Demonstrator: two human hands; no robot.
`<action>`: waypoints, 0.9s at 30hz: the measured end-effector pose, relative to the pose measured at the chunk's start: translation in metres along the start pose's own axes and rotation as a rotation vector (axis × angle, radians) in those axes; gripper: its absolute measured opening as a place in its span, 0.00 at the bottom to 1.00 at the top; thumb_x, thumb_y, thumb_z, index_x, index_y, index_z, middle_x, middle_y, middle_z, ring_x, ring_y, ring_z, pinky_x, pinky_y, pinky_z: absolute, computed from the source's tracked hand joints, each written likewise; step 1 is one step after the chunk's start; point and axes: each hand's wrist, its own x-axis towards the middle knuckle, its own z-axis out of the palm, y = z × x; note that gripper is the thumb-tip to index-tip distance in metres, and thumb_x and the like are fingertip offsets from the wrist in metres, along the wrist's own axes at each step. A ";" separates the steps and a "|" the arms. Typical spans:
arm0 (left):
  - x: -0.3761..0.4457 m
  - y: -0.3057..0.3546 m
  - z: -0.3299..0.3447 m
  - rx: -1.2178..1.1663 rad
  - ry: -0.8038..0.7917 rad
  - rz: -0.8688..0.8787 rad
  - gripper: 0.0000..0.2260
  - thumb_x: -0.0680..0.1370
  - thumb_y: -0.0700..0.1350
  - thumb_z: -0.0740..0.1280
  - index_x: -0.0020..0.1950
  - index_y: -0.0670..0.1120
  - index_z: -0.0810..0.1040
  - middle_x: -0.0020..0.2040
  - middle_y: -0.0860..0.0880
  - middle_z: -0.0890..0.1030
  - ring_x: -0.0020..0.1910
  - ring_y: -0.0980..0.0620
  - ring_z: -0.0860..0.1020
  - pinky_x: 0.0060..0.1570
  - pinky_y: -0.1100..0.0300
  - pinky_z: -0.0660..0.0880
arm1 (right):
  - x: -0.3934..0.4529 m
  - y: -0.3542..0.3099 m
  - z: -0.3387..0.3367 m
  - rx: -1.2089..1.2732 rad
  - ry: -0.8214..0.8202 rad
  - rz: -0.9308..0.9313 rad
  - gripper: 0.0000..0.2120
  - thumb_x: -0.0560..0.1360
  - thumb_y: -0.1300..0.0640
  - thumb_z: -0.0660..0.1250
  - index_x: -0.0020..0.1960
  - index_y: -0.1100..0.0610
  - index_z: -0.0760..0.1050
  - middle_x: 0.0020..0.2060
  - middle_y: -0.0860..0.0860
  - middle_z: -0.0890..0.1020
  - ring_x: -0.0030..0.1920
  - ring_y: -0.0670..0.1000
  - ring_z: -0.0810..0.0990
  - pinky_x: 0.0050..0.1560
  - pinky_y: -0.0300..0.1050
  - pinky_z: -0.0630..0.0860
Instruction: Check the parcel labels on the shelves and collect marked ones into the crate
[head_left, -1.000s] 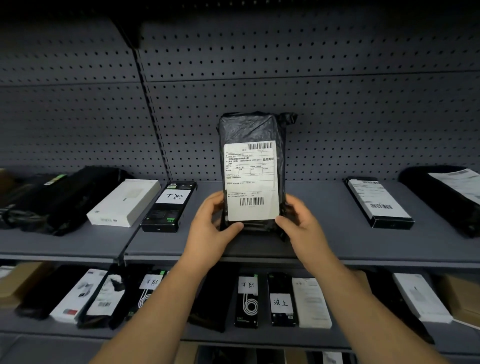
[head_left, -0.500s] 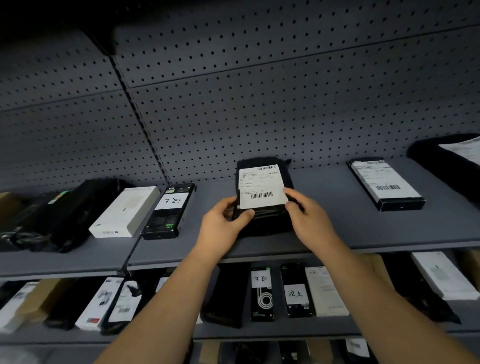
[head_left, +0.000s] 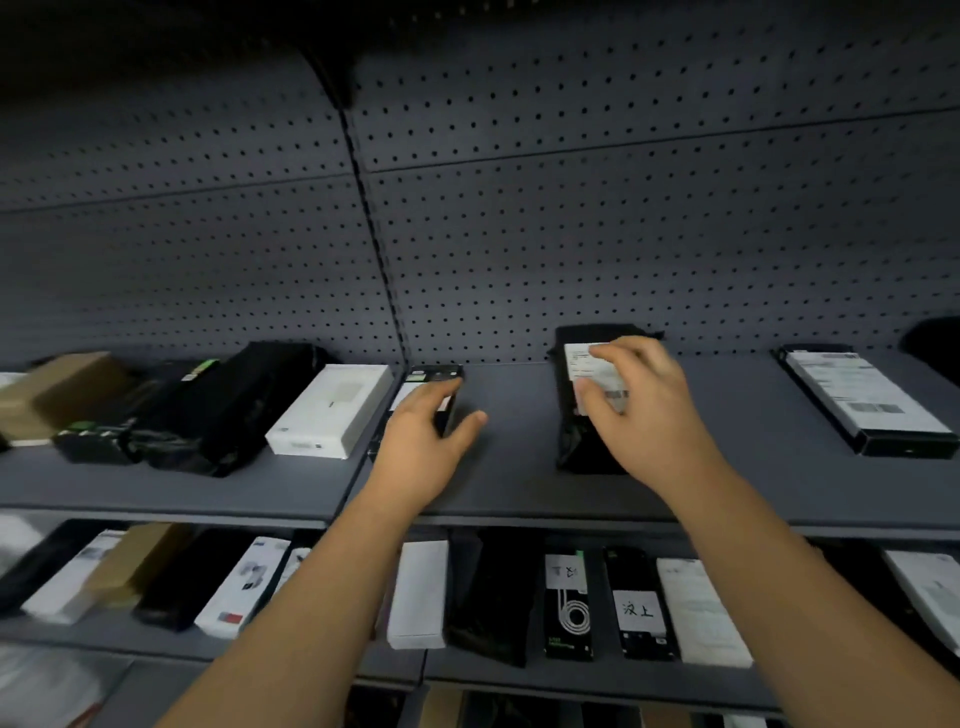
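Grey perforated metal back panel (head_left: 623, 234), dotted with even rows of holes, split by a dark vertical upright. Below it, a smooth matte grey upper shelf (head_left: 519, 483), its long front edge running across the view, and a lower shelf (head_left: 571, 675) crowded with flat packets and boxes, two of them black with white handwritten tags.

On the upper shelf, toward the left end: a brown cardboard box (head_left: 57, 384), a heap of crinkled black plastic bags (head_left: 223, 405), then a white rectangular carton (head_left: 332, 410) with crisp edges. Toward the right end: a long flat black box (head_left: 867, 400) under a white printed sheet, long axis running from front edge to back panel, angled slightly.

Near the middle of the upper shelf: a black plastic-wrapped parcel (head_left: 576, 415), soft and wrinkled, lying flat, long axis pointing from the front edge toward the back panel, far end close to the panel, white barcode label (head_left: 584, 364) facing up on its far half. Right hand (head_left: 634, 410) above that label, fingers spread and loosely bent, gripping nothing; contact with the parcel unclear through blur.

Just right of the upright: a slim black box (head_left: 441, 376) with a white tag, lengthwise front to back, mostly hidden. Left hand (head_left: 426, 441) laid over it, fingers extended along its top, thumb splayed to the right over bare shelf, not closed round it.
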 end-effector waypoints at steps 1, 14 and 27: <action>-0.001 -0.011 -0.012 0.014 0.020 -0.013 0.22 0.75 0.51 0.72 0.68 0.47 0.75 0.65 0.51 0.76 0.65 0.52 0.73 0.67 0.56 0.69 | 0.001 -0.013 0.010 0.004 -0.015 -0.029 0.19 0.78 0.48 0.65 0.67 0.54 0.74 0.64 0.47 0.70 0.67 0.49 0.67 0.65 0.40 0.64; 0.001 -0.087 -0.059 0.092 -0.112 -0.009 0.23 0.76 0.46 0.72 0.69 0.44 0.73 0.59 0.46 0.78 0.58 0.50 0.76 0.55 0.68 0.68 | -0.001 -0.089 0.152 -0.005 -0.334 0.154 0.16 0.77 0.55 0.69 0.63 0.57 0.78 0.58 0.52 0.76 0.57 0.51 0.75 0.55 0.34 0.65; 0.009 -0.082 -0.056 -0.228 -0.077 0.068 0.21 0.74 0.41 0.74 0.65 0.50 0.75 0.56 0.58 0.75 0.54 0.59 0.74 0.58 0.70 0.70 | -0.002 -0.091 0.145 0.066 -0.312 0.345 0.19 0.82 0.48 0.59 0.49 0.62 0.80 0.46 0.55 0.80 0.51 0.54 0.77 0.47 0.41 0.67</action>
